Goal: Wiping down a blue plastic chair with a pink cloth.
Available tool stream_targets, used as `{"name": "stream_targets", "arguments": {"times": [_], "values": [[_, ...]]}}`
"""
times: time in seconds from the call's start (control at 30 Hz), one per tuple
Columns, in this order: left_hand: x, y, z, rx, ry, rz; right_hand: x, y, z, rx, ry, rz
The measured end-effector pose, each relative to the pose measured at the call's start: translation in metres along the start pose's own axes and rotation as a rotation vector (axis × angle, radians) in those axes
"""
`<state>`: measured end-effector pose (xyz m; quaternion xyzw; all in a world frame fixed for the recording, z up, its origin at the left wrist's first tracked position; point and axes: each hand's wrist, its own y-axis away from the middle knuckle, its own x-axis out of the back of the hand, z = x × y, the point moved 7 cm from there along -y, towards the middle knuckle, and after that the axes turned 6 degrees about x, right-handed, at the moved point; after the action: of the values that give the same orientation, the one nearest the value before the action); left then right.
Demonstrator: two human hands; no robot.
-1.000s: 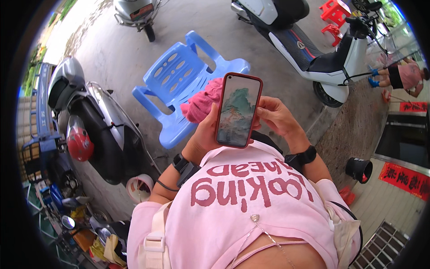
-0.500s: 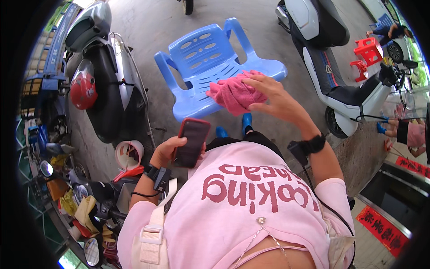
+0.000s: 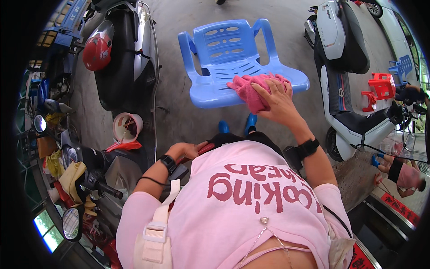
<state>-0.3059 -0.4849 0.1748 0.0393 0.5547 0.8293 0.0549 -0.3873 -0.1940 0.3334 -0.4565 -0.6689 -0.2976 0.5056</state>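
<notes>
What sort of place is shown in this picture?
Probably a parking yard: a white scooter and a black-seated motorbike, with a red helmet on it, stand on a grey concrete floor.

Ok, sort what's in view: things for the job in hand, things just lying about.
Job in hand:
pink cloth, under the right hand
red-cased phone, mostly hidden, in the left hand
blue chair

Just about:
red helmet
pale bucket
white scooter
red stools

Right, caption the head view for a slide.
Right hand on a pink cloth on a blue chair; left hand at a mostly hidden phone near the waist.
</notes>
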Motion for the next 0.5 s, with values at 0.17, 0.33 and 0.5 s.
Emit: {"name": "stream_targets", "arguments": {"times": [0.17,0.33,0.5], "values": [[0.01,-0.036,-0.022,0.202,-0.201,0.112,0.001,0.001,-0.004,-0.004,0.059,0.044],[0.011,-0.027,-0.033,0.139,0.375,-0.25,0.001,0.003,-0.002,-0.053,0.009,0.079],[0.021,-0.011,-0.019,-0.081,0.661,-0.185,0.0,0.005,0.001,-0.083,0.007,0.072]]}}
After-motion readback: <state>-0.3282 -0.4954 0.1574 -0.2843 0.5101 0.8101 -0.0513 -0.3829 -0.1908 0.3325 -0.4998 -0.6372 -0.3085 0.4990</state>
